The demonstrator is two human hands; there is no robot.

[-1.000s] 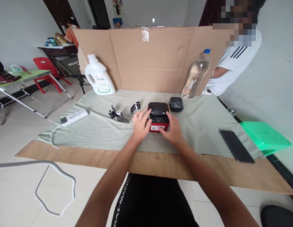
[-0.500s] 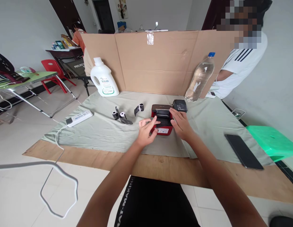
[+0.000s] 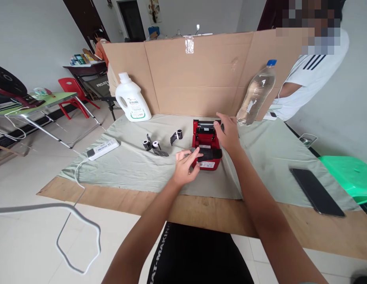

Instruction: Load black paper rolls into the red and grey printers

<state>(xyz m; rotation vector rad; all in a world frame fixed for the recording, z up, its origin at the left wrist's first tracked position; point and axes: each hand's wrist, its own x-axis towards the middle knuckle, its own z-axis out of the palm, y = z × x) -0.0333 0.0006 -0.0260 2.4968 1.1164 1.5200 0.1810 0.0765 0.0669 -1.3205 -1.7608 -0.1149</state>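
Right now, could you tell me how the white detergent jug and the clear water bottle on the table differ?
The white detergent jug is opaque, squat and wide, with a white cap and a handle; the clear water bottle is see-through, tall and slim, with a blue cap. The jug stands at the left of the cardboard screen, the bottle at its right. Both stand on the green cloth, capped.

Left of the red printer [image 3: 206, 148], three small paper rolls [image 3: 155, 145] crowd the cloth. A cardboard screen [image 3: 198, 75] walls the far edge, flanked by a detergent jug [image 3: 132, 99] and water bottle [image 3: 256, 93]. Right, bare cloth runs to a phone [image 3: 316, 191].
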